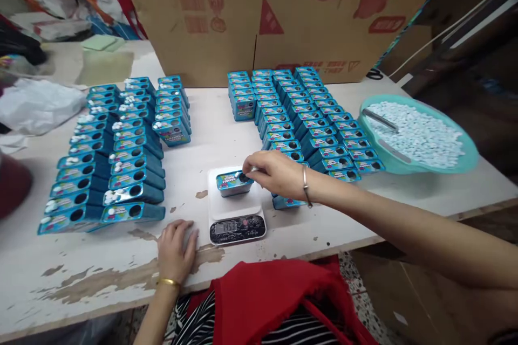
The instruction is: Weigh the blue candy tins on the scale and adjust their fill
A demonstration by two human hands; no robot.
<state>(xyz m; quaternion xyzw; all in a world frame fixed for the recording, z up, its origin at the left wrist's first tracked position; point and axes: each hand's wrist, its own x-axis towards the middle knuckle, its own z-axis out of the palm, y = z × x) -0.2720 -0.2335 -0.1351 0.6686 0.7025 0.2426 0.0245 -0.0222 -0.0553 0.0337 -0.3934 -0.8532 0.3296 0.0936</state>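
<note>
A blue candy tin (pixel 234 183) with a round hole in its top stands on the plate of a white digital kitchen scale (pixel 237 226). A few small white candies lie on the tin's lid. My right hand (pixel 275 172) is over the hole end of the tin, thumb and fingers pinched, with a small white candy showing at the fingertips. My left hand (pixel 176 248) rests on the table left of the scale, its fingers apart and nothing in them. The scale display is lit, its digits reading roughly 1453.
Rows of blue tins (pixel 135 159), many with white candies on their lids, stand at left. More rows of tins (pixel 315 118) stand at right. A turquoise basin (pixel 465 156) full of white candies holds a metal scoop (pixel 380 118). Behind stands a large cardboard box (pixel 243 54).
</note>
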